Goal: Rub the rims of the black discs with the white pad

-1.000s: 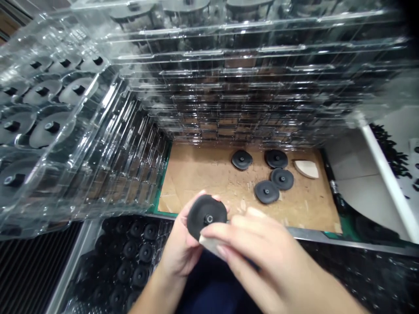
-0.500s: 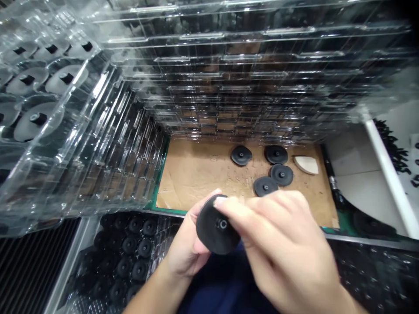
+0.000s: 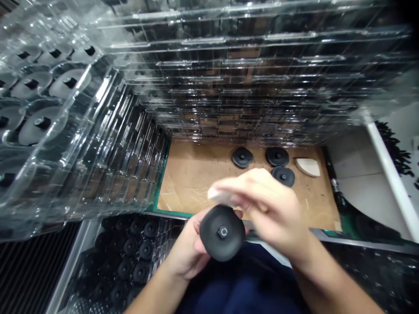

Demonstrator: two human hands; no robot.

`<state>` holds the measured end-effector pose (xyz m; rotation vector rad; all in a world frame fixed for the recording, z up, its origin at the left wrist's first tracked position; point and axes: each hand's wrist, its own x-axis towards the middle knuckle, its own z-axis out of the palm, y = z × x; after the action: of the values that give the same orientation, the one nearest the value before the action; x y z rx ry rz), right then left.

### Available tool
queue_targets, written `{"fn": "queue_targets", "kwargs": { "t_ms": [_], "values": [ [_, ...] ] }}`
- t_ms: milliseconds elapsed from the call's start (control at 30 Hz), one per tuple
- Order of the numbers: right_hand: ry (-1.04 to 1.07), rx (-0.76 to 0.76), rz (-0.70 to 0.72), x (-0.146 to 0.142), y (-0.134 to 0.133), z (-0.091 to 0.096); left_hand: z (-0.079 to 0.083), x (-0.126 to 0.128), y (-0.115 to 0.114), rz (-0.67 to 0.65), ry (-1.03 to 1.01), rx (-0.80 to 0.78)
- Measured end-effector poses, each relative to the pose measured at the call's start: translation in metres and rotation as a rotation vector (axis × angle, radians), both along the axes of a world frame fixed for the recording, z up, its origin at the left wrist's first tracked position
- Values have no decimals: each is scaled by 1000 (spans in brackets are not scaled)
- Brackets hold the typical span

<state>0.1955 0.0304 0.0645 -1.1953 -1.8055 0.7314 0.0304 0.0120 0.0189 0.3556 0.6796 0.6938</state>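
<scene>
My left hand (image 3: pixel 188 250) grips a round black rubber disc (image 3: pixel 222 233) with a small metal hub at its centre, held up facing me. My right hand (image 3: pixel 262 205) is blurred just above and behind the disc, its fingers pinched on a small pale piece (image 3: pixel 218 195) at the disc's upper edge. Three more black discs (image 3: pixel 242 157) lie on the brown cardboard (image 3: pixel 193 179) beyond my hands, with a white wedge-shaped piece (image 3: pixel 307 167) beside them.
Stacks of clear plastic trays (image 3: pixel 229 78) wall off the back; more trays holding discs (image 3: pixel 42 104) rise at the left. A bin of black discs (image 3: pixel 131 257) sits low on the left. A white rail (image 3: pixel 389 174) runs along the right.
My right hand has risen from below the disc to above it, carrying the pale piece over the disc's edge. The disc has shifted slightly down and right in my left hand.
</scene>
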Motion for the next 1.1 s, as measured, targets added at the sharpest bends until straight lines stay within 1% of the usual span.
{"fn": "queue_targets", "kwargs": {
  "t_ms": [33, 67, 100, 133, 200, 233, 300, 333, 400, 500, 600, 667, 700, 833, 900, 933, 1000, 1033, 1100],
  "values": [
    [44, -97, -108, 4, 5, -12, 3, 0, 0, 24, -50, -18],
    [70, -196, -175, 8, 9, -27, 5, 0, 0, 47, -106, -41],
    [74, -286, -193, 10, 12, -42, 8, 0, 0, 66, -156, -68],
    [57, -351, -176, 9, 14, -58, 10, 0, 0, 76, -190, -93],
    [1, -400, -134, 5, 13, -87, 12, 0, 1, 76, -217, -128],
    [-22, -399, -142, 1, 10, -98, 12, 0, 1, 74, -229, -143],
    [-38, -390, -191, -5, 3, -111, 10, -1, 2, 69, -265, -159],
    [-32, -381, -216, -7, 0, -112, 9, -2, 2, 66, -292, -160],
    [1, -362, -235, -8, -6, -104, 7, -3, 2, 51, -342, -148],
    [73, -331, -195, -6, -12, -82, 6, -5, 3, 38, -374, -116],
    [139, -295, -157, -3, -16, -66, 5, -5, 4, 39, -360, -12],
    [171, -280, -178, -1, -21, -63, 2, -6, 4, 58, -269, 168],
    [182, -278, -203, 0, -23, -62, -1, -6, 4, 74, -169, 301],
    [228, -276, -318, 5, -38, -57, -12, -8, 5, 91, 379, 955],
    [322, -271, -333, 7, -46, -49, -14, -9, 6, 70, 520, 1177],
    [375, -276, -320, 8, -49, -44, -14, -9, 7, 61, 544, 1252],
    [436, -324, -251, 10, -53, -34, -12, -9, 8, 51, 546, 1331],
    [431, -368, -199, 12, -53, -30, -11, -10, 8, 48, 538, 1337],
    [417, -483, -89, 15, -51, -23, -9, -11, 8, 35, 531, 1293]
  ]
}}
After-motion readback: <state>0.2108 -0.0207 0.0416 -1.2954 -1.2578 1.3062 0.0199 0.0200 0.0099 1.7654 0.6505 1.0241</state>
